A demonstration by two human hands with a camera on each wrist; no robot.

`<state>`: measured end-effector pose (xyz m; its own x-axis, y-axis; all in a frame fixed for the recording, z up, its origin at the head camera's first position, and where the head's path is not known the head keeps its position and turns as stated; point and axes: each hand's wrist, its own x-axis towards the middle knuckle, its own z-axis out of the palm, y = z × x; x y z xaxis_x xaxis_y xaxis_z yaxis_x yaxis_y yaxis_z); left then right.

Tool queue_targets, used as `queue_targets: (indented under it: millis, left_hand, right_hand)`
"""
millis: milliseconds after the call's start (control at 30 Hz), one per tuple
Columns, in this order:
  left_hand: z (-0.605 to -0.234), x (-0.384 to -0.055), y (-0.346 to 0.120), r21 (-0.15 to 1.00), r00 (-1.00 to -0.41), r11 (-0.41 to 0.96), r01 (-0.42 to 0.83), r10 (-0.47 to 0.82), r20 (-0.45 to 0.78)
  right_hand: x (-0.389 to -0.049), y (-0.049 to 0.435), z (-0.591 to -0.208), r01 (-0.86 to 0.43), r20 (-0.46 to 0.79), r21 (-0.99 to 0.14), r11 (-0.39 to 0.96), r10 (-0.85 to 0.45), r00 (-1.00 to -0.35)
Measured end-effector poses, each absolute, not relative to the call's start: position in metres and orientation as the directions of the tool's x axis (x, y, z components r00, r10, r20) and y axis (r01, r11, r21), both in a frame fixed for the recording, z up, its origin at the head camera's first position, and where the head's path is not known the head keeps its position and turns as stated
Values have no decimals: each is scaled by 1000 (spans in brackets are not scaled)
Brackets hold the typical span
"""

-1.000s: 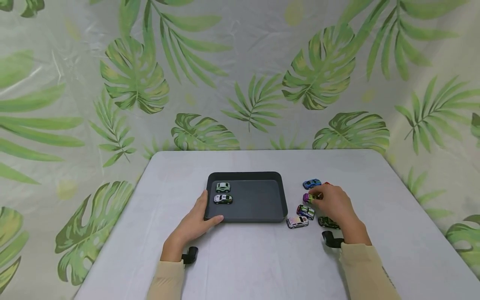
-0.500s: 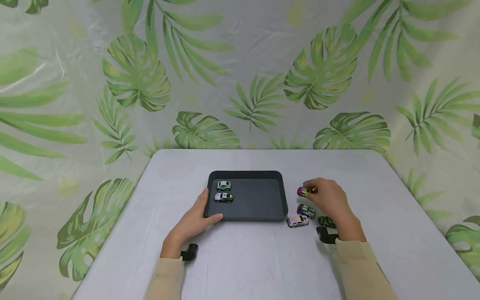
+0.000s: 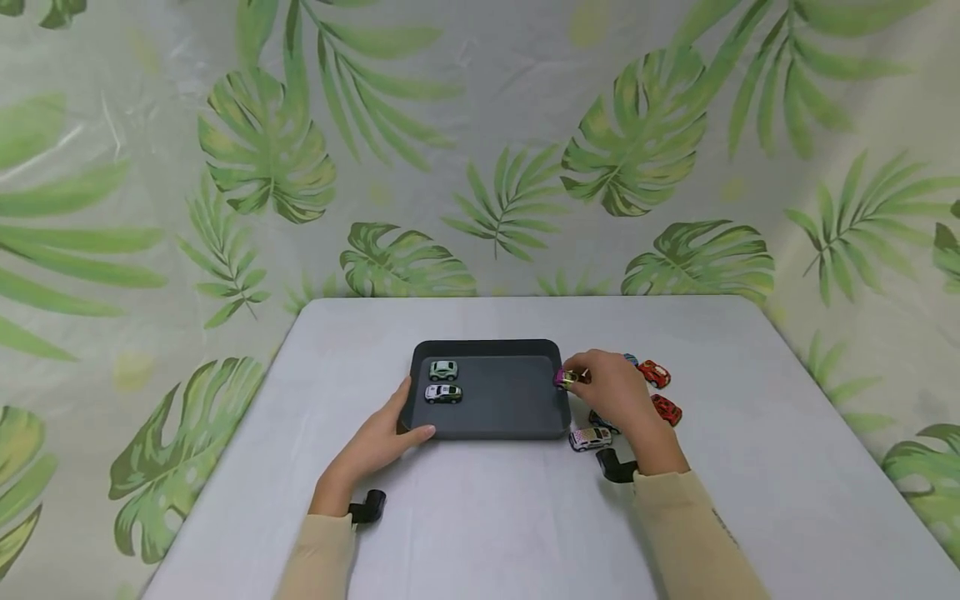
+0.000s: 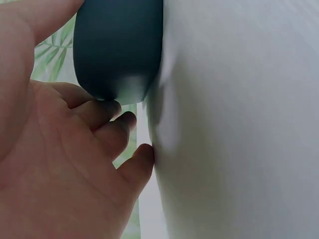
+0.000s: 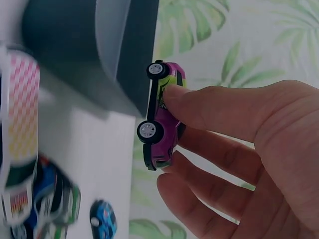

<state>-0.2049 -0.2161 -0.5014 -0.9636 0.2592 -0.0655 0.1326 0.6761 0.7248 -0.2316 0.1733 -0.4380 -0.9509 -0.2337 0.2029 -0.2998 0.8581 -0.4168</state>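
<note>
My left hand holds the near left corner of a dark grey tray, thumb along the front rim and fingers at the left side. In the left wrist view, curled fingertips lie against the tray's wall. Two toy cars stand inside the tray at its left: a pale green one and, nearer, a white-and-black one. Over the tray's right rim, my right hand pinches a purple-and-lime toy car between thumb and fingers; its wheels face the tray in the right wrist view.
Right of the tray, a white toy car with pink dots stands near its front corner. Two red toy cars lie farther right. A blue toy car is partly hidden behind the right hand. A leaf-patterned sheet hangs behind the table.
My right hand has lifted the purple-and-lime toy car from among the others and carried it left to the tray's rim, uncovering the red cars. The left hand keeps its hold on the tray.
</note>
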Motion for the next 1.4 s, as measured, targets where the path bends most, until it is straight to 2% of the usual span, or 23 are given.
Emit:
queue_targets:
  millis: [567,867,1200,1400]
  left_hand:
    - [-506,-203,-219,792,-959,598,121,275,-62]
    - [-506,-203,-220,787,-964,608,101,254,-73]
    - [-504,-202,-220,791,-965,604,100,252,-70]
    - [-507,-202,-220,794,-964,599,103,256,-68]
  right_hand:
    - [-239,98,-447,-402,217,-399,824,-341,-915]
    - [-241,59,-450,-435,207,-361,825,-384,-900]
    - [-237,22,-462,-485,184,-403,776,-451,-874]
    - [-236,3,-464,-499,169,-392,773,-473,-865]
